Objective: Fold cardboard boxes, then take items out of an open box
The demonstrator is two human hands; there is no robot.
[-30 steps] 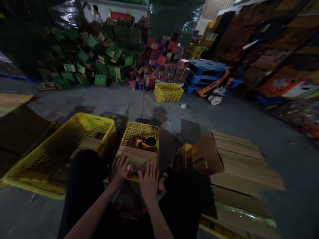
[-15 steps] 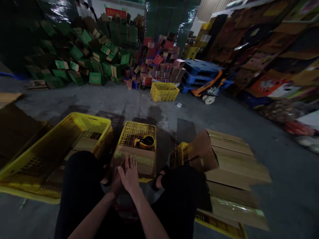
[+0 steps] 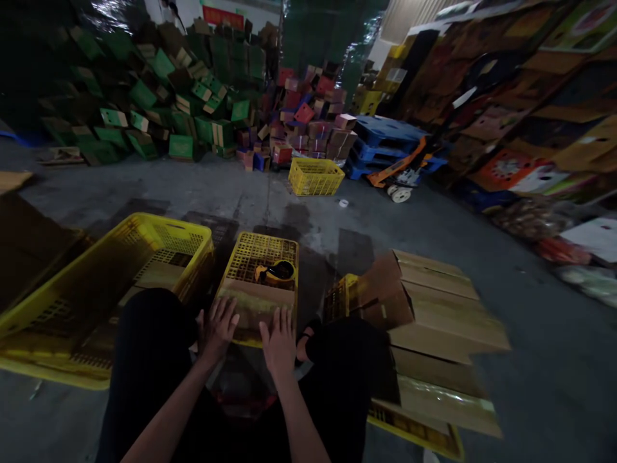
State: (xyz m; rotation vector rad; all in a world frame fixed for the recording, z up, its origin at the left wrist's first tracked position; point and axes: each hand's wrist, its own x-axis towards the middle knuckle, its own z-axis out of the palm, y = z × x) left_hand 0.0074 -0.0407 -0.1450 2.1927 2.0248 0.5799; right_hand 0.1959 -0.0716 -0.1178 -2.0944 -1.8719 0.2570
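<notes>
Between my knees stands an upturned yellow plastic crate (image 3: pixel 245 251) with a folded cardboard piece (image 3: pixel 260 294) lying across its near half. My left hand (image 3: pixel 219 326) rests flat on the cardboard's left side, fingers stretched out. On its right side lies my right hand (image 3: pixel 279 341), also flat with fingers extended. Neither hand grips anything. Just beyond the cardboard, on the crate's grid, sits a tape dispenser (image 3: pixel 276 272) in yellow and black.
To the left is a large yellow crate (image 3: pixel 193 233) with cardboard inside. Flattened cardboard boxes (image 3: pixel 438 315) are stacked on the right. Farther off are another yellow crate (image 3: pixel 315 177), blue pallets (image 3: pixel 380 132), an orange pallet jack (image 3: pixel 400 164) and heaped green boxes (image 3: pixel 183 146).
My hands, earlier close together at the cardboard's near left, have moved apart. The right hand has slid rightward and the left slightly left. The view has shifted a little.
</notes>
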